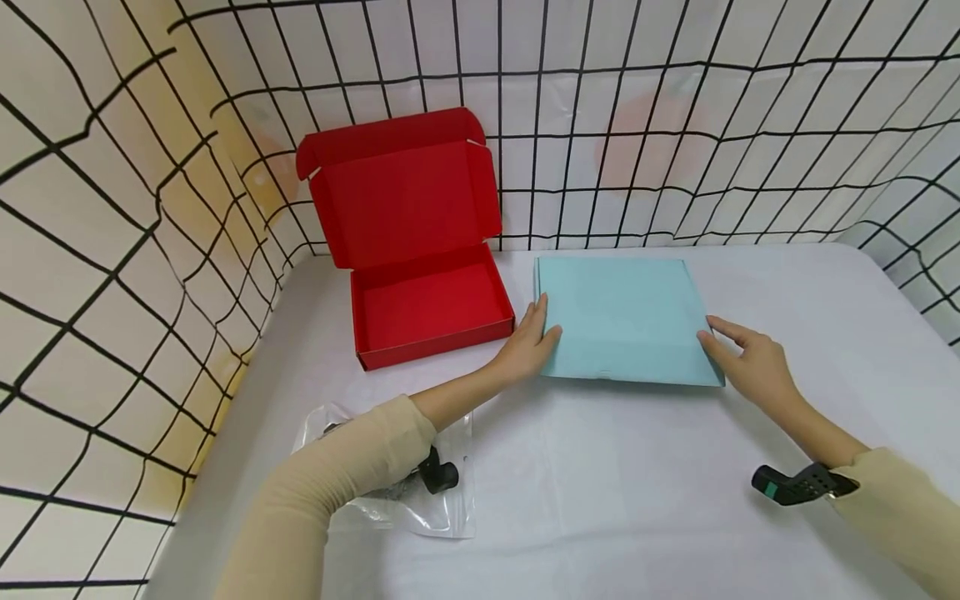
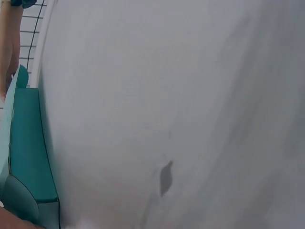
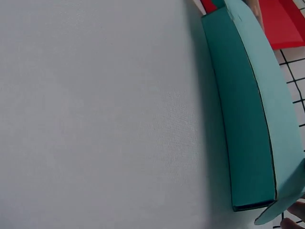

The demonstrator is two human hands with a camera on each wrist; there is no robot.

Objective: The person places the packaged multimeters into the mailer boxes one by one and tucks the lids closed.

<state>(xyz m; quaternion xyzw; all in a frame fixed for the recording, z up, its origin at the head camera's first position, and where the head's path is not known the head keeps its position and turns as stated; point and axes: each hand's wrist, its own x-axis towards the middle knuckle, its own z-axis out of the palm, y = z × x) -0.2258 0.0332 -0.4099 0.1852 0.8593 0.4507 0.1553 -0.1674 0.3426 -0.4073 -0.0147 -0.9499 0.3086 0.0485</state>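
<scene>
Flanking the blue box (image 1: 622, 317), which sits just right of the red box (image 1: 438, 346), our left hand (image 1: 528, 343) and right hand (image 1: 756, 368) touch its sides, visible fingers (image 1: 542, 308) mostly straight. Only the wrist views show us the near wall (image 3: 243, 114) beneath the lid (image 3: 280, 105); our left sleeve (image 1: 352, 467) partly hides a clear bag (image 1: 438, 518).

Pale blue box (image 1: 622, 315), bright red box (image 1: 408, 237), black wire grid (image 1: 499, 77), white tabletop (image 1: 600, 483), beige sleeves (image 1: 348, 462)

Beige sleeves (image 1: 330, 492) are worn with a black perforated strap (image 1: 813, 482) bearing a small green patch (image 1: 770, 490).
</scene>
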